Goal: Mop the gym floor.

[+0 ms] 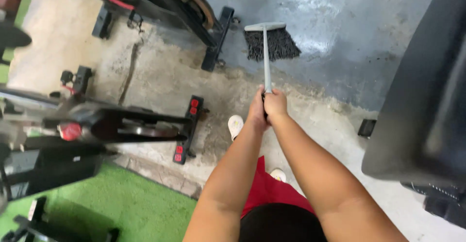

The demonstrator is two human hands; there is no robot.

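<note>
Both hands are wrapped around the top of a grey broom handle [266, 60], held out in front of the body: the left hand [256, 112] has its fingers curled round the shaft, and the right hand [275, 103] is clenched on it just beside and touching the left. The handle runs straight away from the person to the broom head [270, 42], whose dark bristles rest on the glossy blue-grey part of the floor [340, 33], near where it meets the rough bare concrete [160, 77]. An exercise bike [109, 123] stands to the left, with its red-marked base close to a white shoe [235, 125]. Another exercise machine [165, 4] stands at the top, its foot just left of the bristles. Green turf [126, 203] covers the lower left corner. A large dark machine [422, 106] fills the right edge.
</note>
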